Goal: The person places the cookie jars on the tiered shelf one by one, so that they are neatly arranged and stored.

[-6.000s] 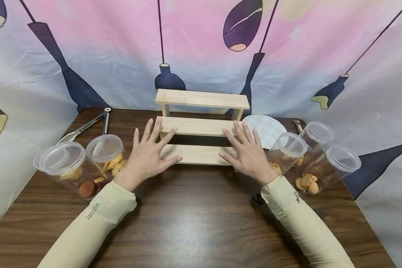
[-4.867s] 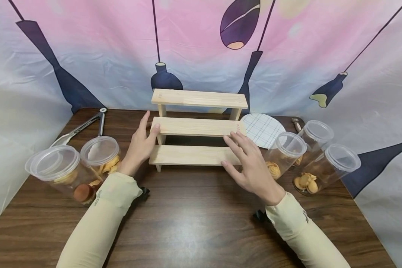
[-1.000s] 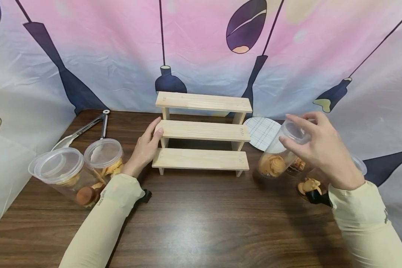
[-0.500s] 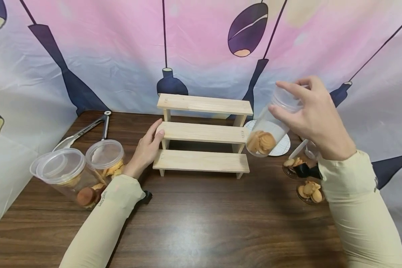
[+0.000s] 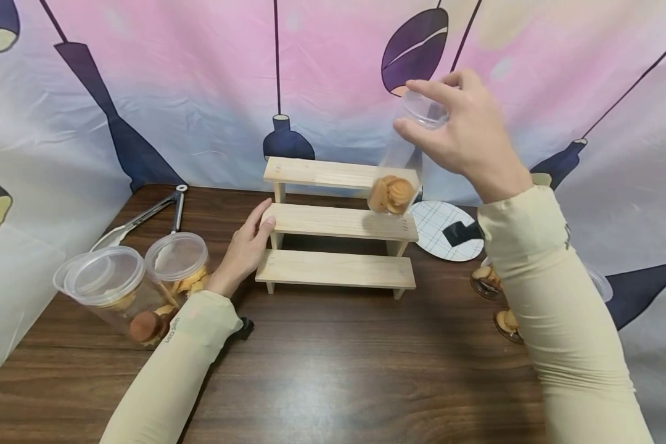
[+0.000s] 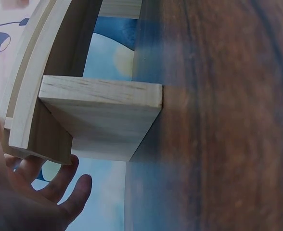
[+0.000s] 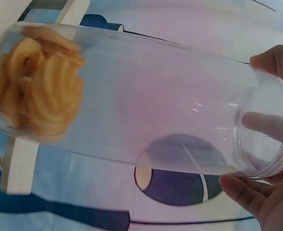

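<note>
A three-tier wooden display stand (image 5: 333, 269) stands on the dark table in the head view. My left hand (image 5: 245, 251) holds the left end of its middle board, thumb on top. In the left wrist view, the fingers (image 6: 59, 185) curl round that board's end. High over the stand's right end, my right hand (image 5: 463, 129) grips a clear plastic jar (image 5: 395, 154) by its lid. The right wrist view shows swirled cookies (image 7: 47, 86) at the jar's bottom, the rest of it see-through. The jar tilts, its base apart from or just above the boards; contact is unclear.
Lidded cookie jars (image 5: 108, 280) stand at the left, with metal tongs (image 5: 139, 216) behind them. A round checked mat (image 5: 435, 225) lies right of the stand. More jars (image 5: 485, 280) at the right are partly hidden by my right sleeve. A patterned cloth (image 5: 200, 111) hangs behind.
Earlier both hands were at the stand; my right hand then took a jar from the right group. It has since lifted it up and leftward over the stand. My left hand has stayed at the board's end.
</note>
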Tool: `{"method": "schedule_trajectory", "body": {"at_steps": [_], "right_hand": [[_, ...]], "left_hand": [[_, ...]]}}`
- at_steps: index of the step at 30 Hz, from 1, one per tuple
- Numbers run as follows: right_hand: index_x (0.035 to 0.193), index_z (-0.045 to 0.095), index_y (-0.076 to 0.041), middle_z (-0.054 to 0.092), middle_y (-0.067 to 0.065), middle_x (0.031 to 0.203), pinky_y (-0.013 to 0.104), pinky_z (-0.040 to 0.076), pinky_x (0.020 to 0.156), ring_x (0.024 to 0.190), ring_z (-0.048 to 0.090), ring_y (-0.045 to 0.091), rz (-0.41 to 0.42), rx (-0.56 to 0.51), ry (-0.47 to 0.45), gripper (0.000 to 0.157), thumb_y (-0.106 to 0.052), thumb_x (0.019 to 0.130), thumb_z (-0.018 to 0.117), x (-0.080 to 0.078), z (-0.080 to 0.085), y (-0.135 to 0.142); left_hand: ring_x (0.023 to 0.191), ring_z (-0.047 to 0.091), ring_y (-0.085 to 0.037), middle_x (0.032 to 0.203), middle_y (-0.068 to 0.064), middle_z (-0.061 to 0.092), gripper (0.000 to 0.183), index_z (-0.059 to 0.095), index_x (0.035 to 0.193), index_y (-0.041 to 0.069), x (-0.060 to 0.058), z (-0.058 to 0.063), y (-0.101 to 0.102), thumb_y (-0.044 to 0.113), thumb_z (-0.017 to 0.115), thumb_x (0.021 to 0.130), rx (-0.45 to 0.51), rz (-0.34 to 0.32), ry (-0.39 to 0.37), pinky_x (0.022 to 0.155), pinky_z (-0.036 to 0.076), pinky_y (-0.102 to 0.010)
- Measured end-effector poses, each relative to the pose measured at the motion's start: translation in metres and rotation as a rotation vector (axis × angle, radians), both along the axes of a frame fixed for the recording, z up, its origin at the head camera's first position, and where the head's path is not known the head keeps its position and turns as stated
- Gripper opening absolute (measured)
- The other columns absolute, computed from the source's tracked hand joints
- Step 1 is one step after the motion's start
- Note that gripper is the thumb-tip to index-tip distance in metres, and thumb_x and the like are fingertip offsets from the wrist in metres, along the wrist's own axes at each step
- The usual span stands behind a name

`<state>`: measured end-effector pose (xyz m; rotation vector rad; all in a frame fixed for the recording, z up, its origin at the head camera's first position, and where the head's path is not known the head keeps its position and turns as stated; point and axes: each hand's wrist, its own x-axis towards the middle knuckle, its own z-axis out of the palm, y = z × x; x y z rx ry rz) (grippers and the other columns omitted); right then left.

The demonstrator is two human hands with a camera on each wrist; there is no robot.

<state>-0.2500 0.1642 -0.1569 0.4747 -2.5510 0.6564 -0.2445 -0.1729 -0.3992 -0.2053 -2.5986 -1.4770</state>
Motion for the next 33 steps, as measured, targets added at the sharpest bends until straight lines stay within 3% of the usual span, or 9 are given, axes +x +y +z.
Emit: {"method": "schedule_trajectory", "body": {"at_steps": [7,19,27,33], "right_hand": [[0.141,0.059,-0.032,0.041,0.002,0.121,0.032,0.040,0.090,0.107,0.046,0.018,0.017,-0.038,-0.038,0.065,-0.058,0.082,0.069,-0.023,0.011,-0.038],[0.142,0.057,-0.035,0.041,-0.001,0.122,0.026,0.038,0.094,0.109,0.044,0.013,0.023,0.014,-0.049,0.065,-0.060,0.082,0.064,-0.050,0.026,-0.087],[0.141,0.055,-0.043,0.044,-0.003,0.134,0.043,0.035,0.100,0.115,0.044,0.011,-0.004,-0.009,-0.164,0.065,-0.063,0.080,0.062,-0.064,0.027,-0.108],[0.144,0.053,-0.040,0.044,0.000,0.138,0.028,0.036,0.097,0.117,0.045,0.013,-0.011,0.028,-0.156,0.066,-0.062,0.083,0.062,-0.073,0.023,-0.109]], "left_hand": [[0.136,0.044,-0.040,0.154,-0.015,0.042,0.057,0.025,0.156,0.046,0.000,-0.002,-0.001,0.062,0.034,0.102,-0.016,0.001,-0.002,0.108,0.034,-0.061],[0.132,0.049,-0.038,0.152,-0.012,0.046,0.056,0.025,0.154,0.050,-0.002,-0.002,0.003,0.064,0.035,0.101,-0.001,-0.004,-0.003,0.106,0.036,-0.060],[0.128,0.052,-0.035,0.147,-0.014,0.051,0.056,0.028,0.154,0.049,-0.001,-0.002,0.005,0.063,0.037,0.101,0.005,0.011,-0.002,0.105,0.038,-0.058],[0.130,0.052,-0.035,0.150,-0.013,0.047,0.055,0.026,0.154,0.050,0.000,-0.001,0.008,0.063,0.036,0.101,0.008,-0.001,-0.010,0.105,0.038,-0.058]]}}
